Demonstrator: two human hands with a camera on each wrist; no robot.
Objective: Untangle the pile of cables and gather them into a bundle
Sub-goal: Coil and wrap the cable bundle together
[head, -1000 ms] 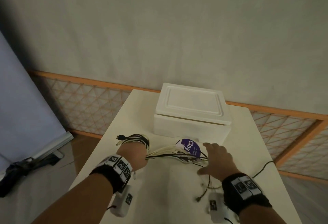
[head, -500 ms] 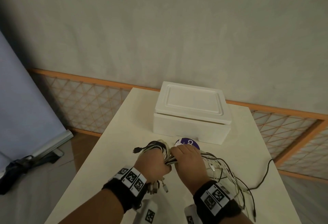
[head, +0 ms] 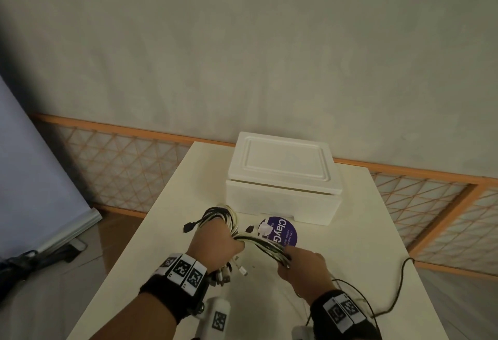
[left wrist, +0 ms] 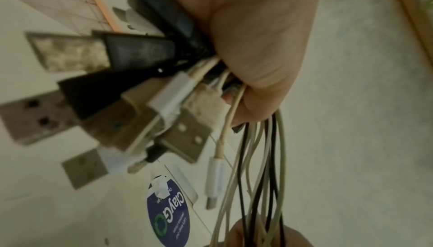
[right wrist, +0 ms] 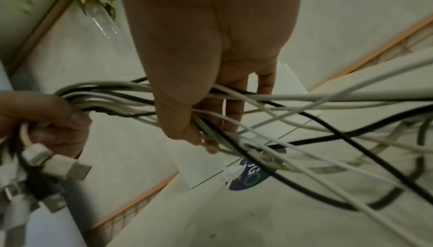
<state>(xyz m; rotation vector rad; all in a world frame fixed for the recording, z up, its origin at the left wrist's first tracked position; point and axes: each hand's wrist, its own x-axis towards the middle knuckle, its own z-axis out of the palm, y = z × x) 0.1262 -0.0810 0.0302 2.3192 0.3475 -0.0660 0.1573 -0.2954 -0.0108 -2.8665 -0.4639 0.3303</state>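
A bunch of white and black cables [head: 258, 242] spans between both hands above the white table [head: 172, 232]. My left hand [head: 215, 245] grips the bunch in a fist, with loops [head: 223, 213] sticking out beyond it and several USB plugs [left wrist: 131, 114] hanging below it. My right hand [head: 301, 267] is curled round the same strands [right wrist: 234, 101] a little to the right. Loose cable tails [right wrist: 351, 140] trail from the right hand, and a black one [head: 398, 288] lies toward the right edge.
A white foam box [head: 285, 178] with its lid on stands at the far middle of the table. A round purple sticker [head: 280, 232] lies in front of it. An orange lattice fence [head: 121, 167] runs behind the table, and a grey panel [head: 32, 178] leans at the left.
The hands came together over the cables, then the right hand slid right and back along the bunch, drawing the strands out. The left fist kept its hold and shifted slightly left.
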